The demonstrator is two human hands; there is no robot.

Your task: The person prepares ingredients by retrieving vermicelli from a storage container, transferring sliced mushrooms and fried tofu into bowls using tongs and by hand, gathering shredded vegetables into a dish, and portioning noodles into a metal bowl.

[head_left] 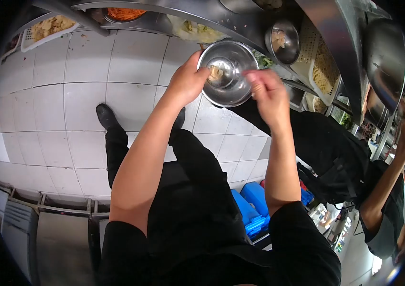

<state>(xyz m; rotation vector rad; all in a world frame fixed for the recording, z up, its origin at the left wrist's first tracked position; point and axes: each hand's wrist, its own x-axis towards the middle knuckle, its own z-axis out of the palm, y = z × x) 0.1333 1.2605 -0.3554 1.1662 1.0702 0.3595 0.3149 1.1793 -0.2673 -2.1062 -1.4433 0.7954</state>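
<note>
My left hand (189,80) grips the left rim of a shiny metal mixing bowl (231,97), thumb over the edge. Inside the bowl, toward the left, lies a small clump of pale, cream-coloured food pieces (215,73). My right hand (270,94) is over the bowl's right rim, its fingers curled together. Its fingertips are slightly blurred, and whatever they may pinch cannot be made out.
Along the steel counter are a smaller metal bowl (291,51) with pale pieces, a white basket of noodles (325,71), shredded orange food (125,14) and a leafy bag (193,31). A co-worker's arm (390,176) reaches up at right. Blue containers (249,209) stand below.
</note>
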